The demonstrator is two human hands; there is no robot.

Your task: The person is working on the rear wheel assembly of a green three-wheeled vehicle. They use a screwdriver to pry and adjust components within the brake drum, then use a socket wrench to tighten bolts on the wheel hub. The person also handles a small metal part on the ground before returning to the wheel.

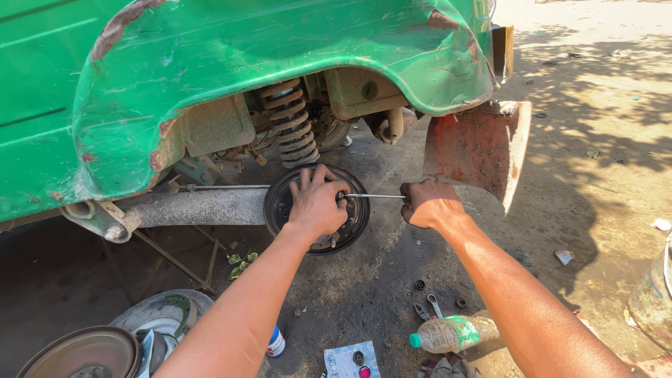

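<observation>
Head view looks down at a green vehicle body [231, 56] with its wheel off, the dented wheel arch exposing a rusty coil spring [292, 124] and a grey axle tube [192, 207]. At the end of that tube sits the round black brake plate [353, 217], low under the arch and just above the dusty ground [378, 287]. The left hand [316, 203] lies spread flat against the face of the plate, fingers loose and splayed rather than gripping anything. The right hand [430, 204] is clenched around the handle of a thin metal screwdriver [374, 197], whose shaft runs level to the left and meets the plate just beside the left hand's fingers. A rust-red mud flap [479, 148] hangs just behind the right hand. On the ground nearer the camera lie a plastic bottle [453, 333] with a green cap, a small spanner [435, 305], a few black nuts [419, 285], and a removed brake drum [80, 353] at lower left.
</observation>
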